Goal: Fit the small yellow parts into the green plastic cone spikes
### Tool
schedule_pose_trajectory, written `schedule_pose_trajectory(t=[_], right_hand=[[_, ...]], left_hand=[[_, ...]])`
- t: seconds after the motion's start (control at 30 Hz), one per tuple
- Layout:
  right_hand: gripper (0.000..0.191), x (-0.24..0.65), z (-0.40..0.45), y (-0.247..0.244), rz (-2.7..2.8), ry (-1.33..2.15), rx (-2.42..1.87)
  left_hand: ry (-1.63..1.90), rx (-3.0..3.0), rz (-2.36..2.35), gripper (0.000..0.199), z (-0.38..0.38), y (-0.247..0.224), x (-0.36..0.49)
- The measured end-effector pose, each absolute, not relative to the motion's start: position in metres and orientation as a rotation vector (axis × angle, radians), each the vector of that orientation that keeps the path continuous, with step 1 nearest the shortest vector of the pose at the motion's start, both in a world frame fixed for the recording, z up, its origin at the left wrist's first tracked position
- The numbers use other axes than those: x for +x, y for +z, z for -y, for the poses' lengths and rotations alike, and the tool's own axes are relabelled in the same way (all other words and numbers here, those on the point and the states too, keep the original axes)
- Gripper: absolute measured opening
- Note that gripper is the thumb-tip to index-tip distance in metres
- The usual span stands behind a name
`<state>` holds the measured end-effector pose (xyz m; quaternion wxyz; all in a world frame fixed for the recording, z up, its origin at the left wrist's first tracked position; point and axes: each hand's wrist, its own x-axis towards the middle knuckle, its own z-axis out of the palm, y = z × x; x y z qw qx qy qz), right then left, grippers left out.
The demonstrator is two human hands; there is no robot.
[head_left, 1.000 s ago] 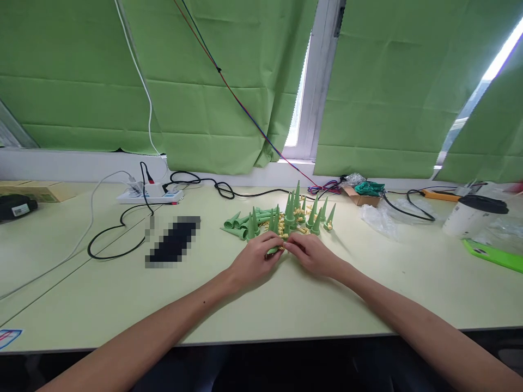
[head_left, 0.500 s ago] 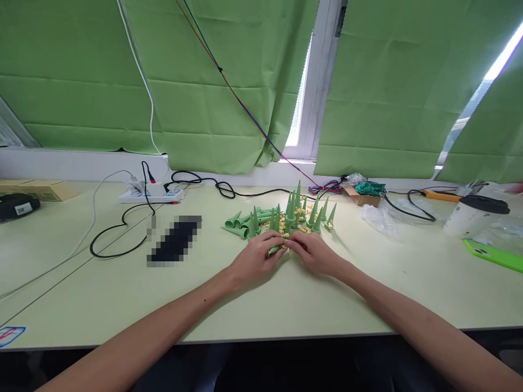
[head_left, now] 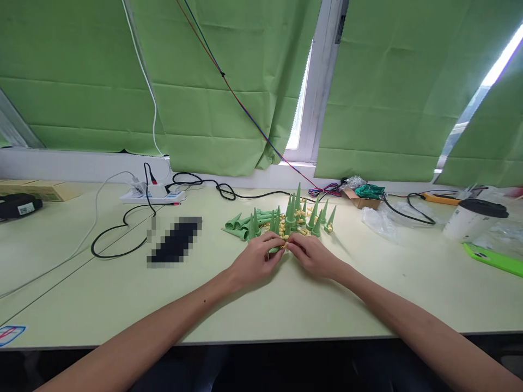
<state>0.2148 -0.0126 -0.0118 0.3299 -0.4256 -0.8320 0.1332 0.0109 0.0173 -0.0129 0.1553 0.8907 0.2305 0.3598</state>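
Observation:
My left hand is closed around a green plastic cone, mostly hidden by the fingers, its end pointing right. Close beside it, my right hand pinches a small yellow piece at the cone's end. Just beyond the hands stand several upright green cones, with small yellow pieces scattered among them. Left of these lies a pile of green cones on their sides, some showing their hollow ends.
On the left of the table are a power strip, looping black cable and a blurred dark object. Toward the right are a small cardboard box, plastic bags, a lidded cup and a bright green phone case.
The fingertips of my right hand have shifted slightly, so the yellow piece at the cone's end shows more. Otherwise both hands stay in place; the view has moved a little.

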Motion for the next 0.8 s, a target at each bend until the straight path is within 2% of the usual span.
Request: schedule_pose_trajectory(t=[0.47, 0.67, 0.8], right_hand=[[0.038, 0.2141, 0.0119, -0.0135, 2.158, 0.335, -1.156], [0.018, 0.2139, 0.0131, -0.0120, 2.147, 0.355, -1.159], [0.013, 0.2145, 0.0122, -0.0136, 2.159, 0.342, -1.143]], left_hand=[[1.046, 2.512, -0.646, 0.017, -0.0159, -0.0143, 0.0122], [1.077, 2.525, -0.671, 0.018, -0.0182, -0.0120, 0.0116], [1.063, 2.504, -0.682, 0.018, -0.0180, -0.0122, 0.0114]])
